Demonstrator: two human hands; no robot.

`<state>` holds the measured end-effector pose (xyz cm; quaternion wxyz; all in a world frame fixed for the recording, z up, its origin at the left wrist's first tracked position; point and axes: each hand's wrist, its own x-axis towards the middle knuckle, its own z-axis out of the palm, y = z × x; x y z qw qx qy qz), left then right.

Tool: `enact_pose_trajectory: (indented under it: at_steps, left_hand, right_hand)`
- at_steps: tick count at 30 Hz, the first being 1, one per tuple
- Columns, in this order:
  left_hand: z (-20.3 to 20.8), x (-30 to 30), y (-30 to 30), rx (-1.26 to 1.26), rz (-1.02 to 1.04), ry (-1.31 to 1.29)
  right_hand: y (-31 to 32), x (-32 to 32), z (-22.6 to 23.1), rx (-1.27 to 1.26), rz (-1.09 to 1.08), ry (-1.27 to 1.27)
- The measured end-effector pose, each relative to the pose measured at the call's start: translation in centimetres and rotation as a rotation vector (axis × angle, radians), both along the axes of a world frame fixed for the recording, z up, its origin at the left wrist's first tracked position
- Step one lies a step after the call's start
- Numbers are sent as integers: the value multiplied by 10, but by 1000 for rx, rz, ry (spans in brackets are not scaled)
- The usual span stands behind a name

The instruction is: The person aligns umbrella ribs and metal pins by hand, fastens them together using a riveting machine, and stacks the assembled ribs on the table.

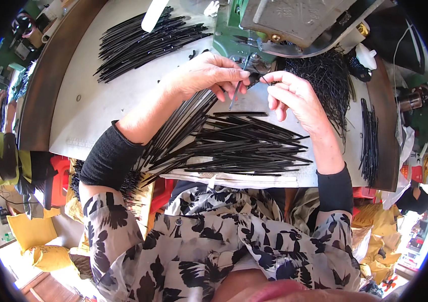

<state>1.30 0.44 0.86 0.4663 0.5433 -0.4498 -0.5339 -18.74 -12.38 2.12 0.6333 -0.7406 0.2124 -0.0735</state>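
The fingers [239,75] of your left hand [196,75] stand in a narrow pinch on a strip [233,100], a thin, dark, straight piece that slants from upper right to lower left below the machine [226,40]. Your right hand [297,100] has its thumb and index drawn close together beside a small dark end; you cannot tell whether they grip it.

The machine is green-painted metal with a boxy grey cover [294,17], scuffed and round-cornered. The worktop [83,95] is pale, smooth and lightly marked, with a broad brown edge [57,65]. Before your chest lies a loose pile [254,146] of slim, black, stiff-looking lengths, crossing at shallow angles. A straighter sheaf [143,43] spreads at the upper left, glinting along its pieces, while a fine, wiry, curling tangle [324,83] sits right of the machine. A slender bundle [369,143] lies near the right edge.

Your left forearm comes in diagonally, the wrist bent slightly, the lower fingers curled under. Your right forearm rises more upright, its hand tipped inward, the remaining fingers loosely folded. Black knitted-looking sleeves [108,156] cover both forearms below a pale shirt [214,241] with dark leafy blotches.
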Motion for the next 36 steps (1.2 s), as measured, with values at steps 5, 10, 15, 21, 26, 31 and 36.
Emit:
enact_pose_trajectory:
  at_steps: [5, 10, 15, 21, 26, 31, 36]
  left_hand:
    - [0, -3, -1, 14, 1, 18]
    - [-3, -3, -3, 30, 17, 26]
    - [-6, -2, -4, 6, 39, -7]
    - [2, -2, -7, -44, 59, -144]
    - [5, 0, -15, -62, 108, -188]
    - [-1, 4, -21, -73, 98, -122]
    - [1, 6, -21, -58, 110, -137]
  right_hand:
    - [3, 2, 0, 5, 16, -36]
    - [2, 2, -3, -3, 5, -45]
    - [1, 2, -4, -42, -10, -53]
    - [0, 3, -4, -64, -32, -82]
    - [-4, 9, -5, -79, -67, -111]
    - [-5, 11, -6, -75, -89, -121]
    - [-6, 14, -8, -78, -79, -114]
